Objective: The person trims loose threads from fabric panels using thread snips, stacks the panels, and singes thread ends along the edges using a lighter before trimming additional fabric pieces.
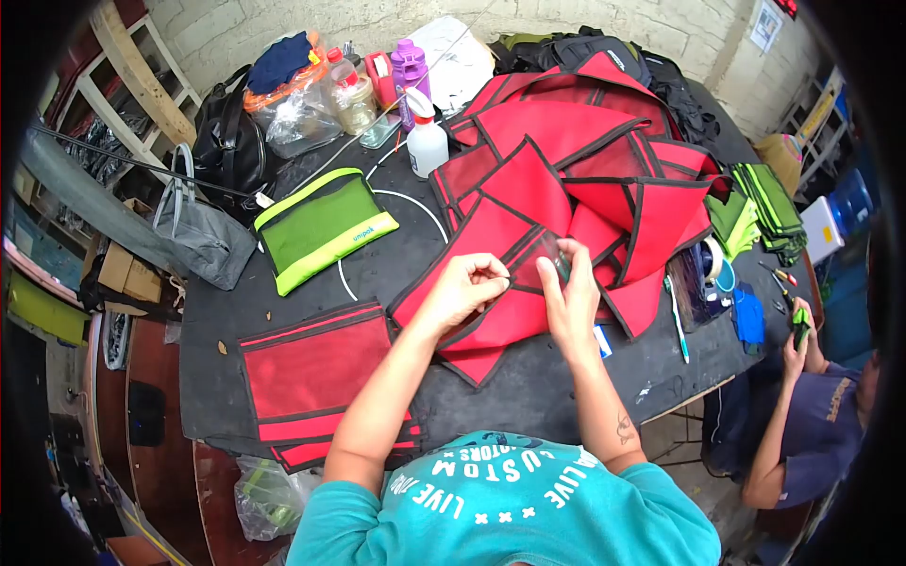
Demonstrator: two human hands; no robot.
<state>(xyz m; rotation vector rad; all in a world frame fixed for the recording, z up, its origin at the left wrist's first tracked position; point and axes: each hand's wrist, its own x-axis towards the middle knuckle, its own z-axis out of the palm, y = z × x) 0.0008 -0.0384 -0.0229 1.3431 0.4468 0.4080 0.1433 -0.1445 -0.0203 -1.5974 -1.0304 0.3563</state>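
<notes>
My left hand [466, 291] is closed in a pinch over the red fabric pieces; what lies between the fingertips, if anything, is too small to tell. To its right, my right hand [572, 297] is closed around a small dark, greenish object [563, 268], mostly hidden by the fingers. Under and beyond both hands spreads a loose pile of red panels with black edging [510, 193], some with mesh windows. A flat stack of red mesh panels [316, 373] lies left of my left forearm.
Left of the pile lies a green mesh pouch [326, 231]. Behind it stand a spray bottle [427, 146] and a purple bottle [410, 71]. Rightward are a toothbrush [678, 321], a tape roll [710, 253] and green pieces [769, 212]. A co-worker [802, 415] handles something green at the right.
</notes>
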